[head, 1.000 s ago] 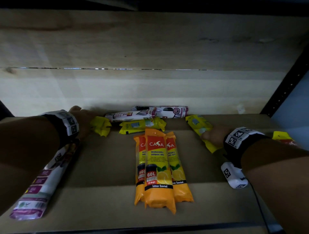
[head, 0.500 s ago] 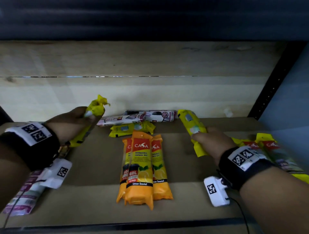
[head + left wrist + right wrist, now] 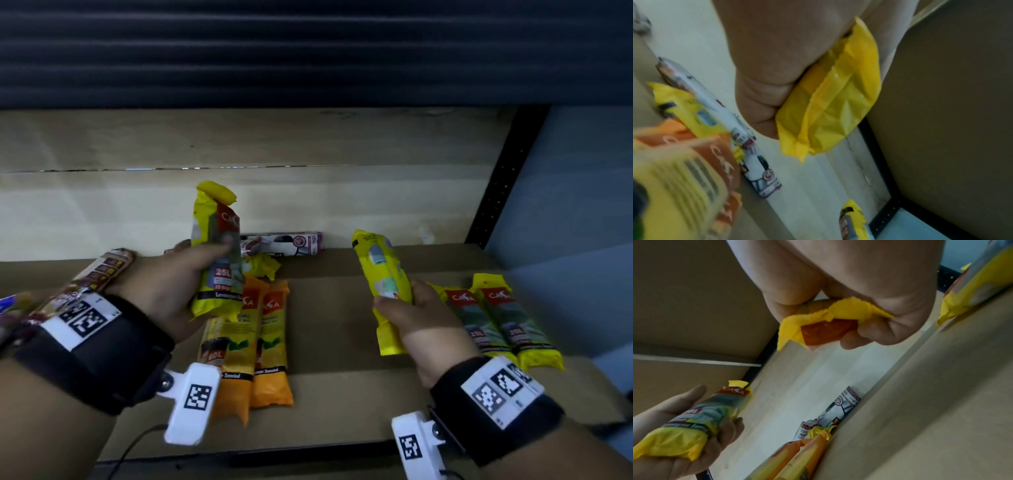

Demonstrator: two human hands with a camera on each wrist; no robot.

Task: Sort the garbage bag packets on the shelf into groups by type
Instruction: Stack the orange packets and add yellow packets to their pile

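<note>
My left hand (image 3: pixel 191 284) grips a yellow 25L packet (image 3: pixel 217 246) upright above the shelf, label facing me; its yellow end (image 3: pixel 830 104) fills the left wrist view. My right hand (image 3: pixel 416 318) holds a second yellow packet (image 3: pixel 383 274), back side up, tilted left; its crimped end (image 3: pixel 826 318) shows in the right wrist view. Orange 60L packets (image 3: pixel 253 342) lie side by side mid-shelf. Two yellow 25L packets (image 3: pixel 500 322) lie at the right. A white-and-pink packet (image 3: pixel 291 241) lies along the back wall, with another yellow packet (image 3: pixel 262 267) in front of it.
Maroon-and-white packets (image 3: pixel 92 277) lie at the far left, partly behind my left wrist. A wooden back wall (image 3: pixel 308 192) closes the shelf; a black upright post (image 3: pixel 500 185) stands at the right. The shelf's dark front edge (image 3: pixel 308 452) runs below.
Both hands have lifted their yellow packets off the shelf and drawn back toward me. The left packet now stands upright with its label showing. The head view dropped lower.
</note>
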